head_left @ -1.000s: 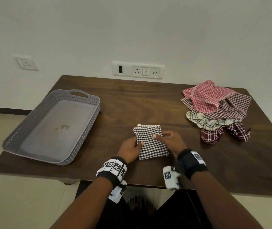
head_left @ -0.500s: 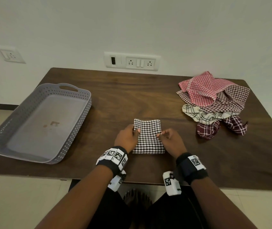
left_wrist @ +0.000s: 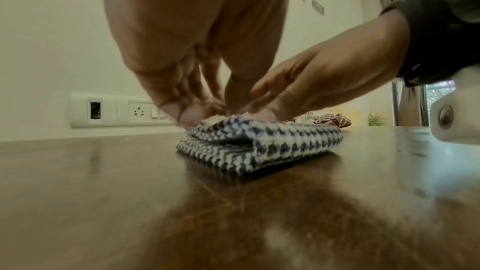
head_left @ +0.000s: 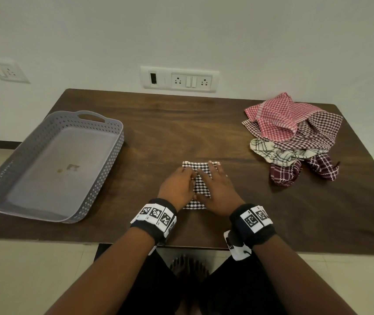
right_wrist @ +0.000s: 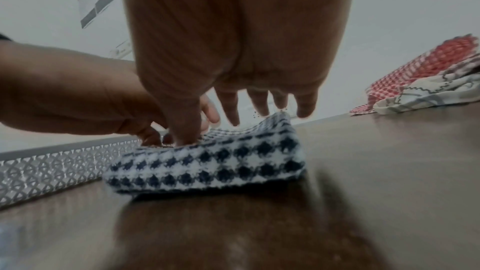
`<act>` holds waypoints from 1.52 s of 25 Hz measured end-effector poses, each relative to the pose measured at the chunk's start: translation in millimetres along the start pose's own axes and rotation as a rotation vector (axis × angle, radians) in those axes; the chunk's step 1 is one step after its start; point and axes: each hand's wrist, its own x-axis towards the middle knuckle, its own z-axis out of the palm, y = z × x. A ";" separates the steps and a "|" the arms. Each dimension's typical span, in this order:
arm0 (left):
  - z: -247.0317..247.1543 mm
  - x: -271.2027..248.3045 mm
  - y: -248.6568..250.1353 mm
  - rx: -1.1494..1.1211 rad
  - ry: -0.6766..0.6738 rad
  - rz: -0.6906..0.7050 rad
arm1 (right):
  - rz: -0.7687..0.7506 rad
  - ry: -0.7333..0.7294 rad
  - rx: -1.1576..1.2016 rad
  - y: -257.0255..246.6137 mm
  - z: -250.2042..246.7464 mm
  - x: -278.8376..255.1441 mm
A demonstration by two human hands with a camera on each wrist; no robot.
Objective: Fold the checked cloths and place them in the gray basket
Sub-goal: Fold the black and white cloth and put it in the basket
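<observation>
Both hands rest on top of one folded black-and-white checked cloth (head_left: 200, 188), which lies flat on the dark wooden table (head_left: 181, 133) near its front edge. The left hand (head_left: 177, 189) covers the cloth's left part; in the left wrist view its fingertips (left_wrist: 187, 113) bend down onto the upper layer, thumb beside them, touching the fabric. Whether they pinch the layer or merely press it cannot be told. The right hand (head_left: 219, 192) lies palm down over the cloth's right part, fingers extended and slightly spread, reaching to the far edge; in the right wrist view its thumb (right_wrist: 185, 126) presses into the top layer while the other fingers hover just above the raised far corner. The two hands touch or nearly touch over the cloth's middle. The cloth shows several stacked layers at its near fold. The gray basket (head_left: 104, 123), perforated wall and a handle at the far end, sits well to the left of the left hand, with nothing but a small mark on its floor. A loose pile of checked cloths (head_left: 295, 137), red, maroon and cream, lies to the far right of the right hand. A white switch-and-socket panel (head_left: 179, 79) is on the wall beyond the hands.
</observation>
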 end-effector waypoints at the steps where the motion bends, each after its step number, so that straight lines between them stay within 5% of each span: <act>1: 1.7 -0.7 -3.8 0.000 -0.091 -0.049 | 0.026 -0.100 -0.017 1.4 3.9 1.6; 3: 1.3 -3.5 -12.3 -0.061 -0.167 -0.124 | 0.088 -0.097 0.076 4.1 4.5 1.6; 6: -10.0 -9.0 -16.1 -0.072 -0.164 -0.089 | 0.343 0.220 0.315 12.5 -3.4 -1.0; 10: -65.5 -17.0 -34.7 0.240 0.233 -0.286 | 0.541 0.067 0.401 14.8 -3.6 9.1; 12: -97.8 -25.6 -61.0 0.299 0.259 -0.517 | 0.513 0.022 0.501 10.8 0.2 17.6; 15: -114.9 -36.5 -85.4 0.177 0.013 -0.714 | 0.496 0.108 0.652 -6.9 0.1 17.1; 18: -105.0 -40.9 -84.8 0.123 0.014 -0.612 | 0.457 0.195 0.970 -29.8 1.5 10.4; 23: -116.5 -47.0 -69.6 -0.048 -0.049 -0.538 | 0.355 0.285 1.145 -80.3 -24.2 3.8; 26: -161.1 -64.3 -102.3 -0.088 0.081 -0.512 | 0.200 0.286 1.355 -135.5 -41.9 11.8; 31: -221.6 -121.2 -203.2 -0.011 0.269 -0.656 | 0.103 0.004 1.316 -253.2 10.4 78.7; 34: -221.4 -149.0 -232.2 -0.011 0.239 -0.757 | 0.247 -0.355 0.829 -284.7 73.5 106.5; 38: -214.0 -165.1 -252.8 -0.065 0.227 -0.697 | 0.282 -0.388 0.716 -289.0 97.1 116.4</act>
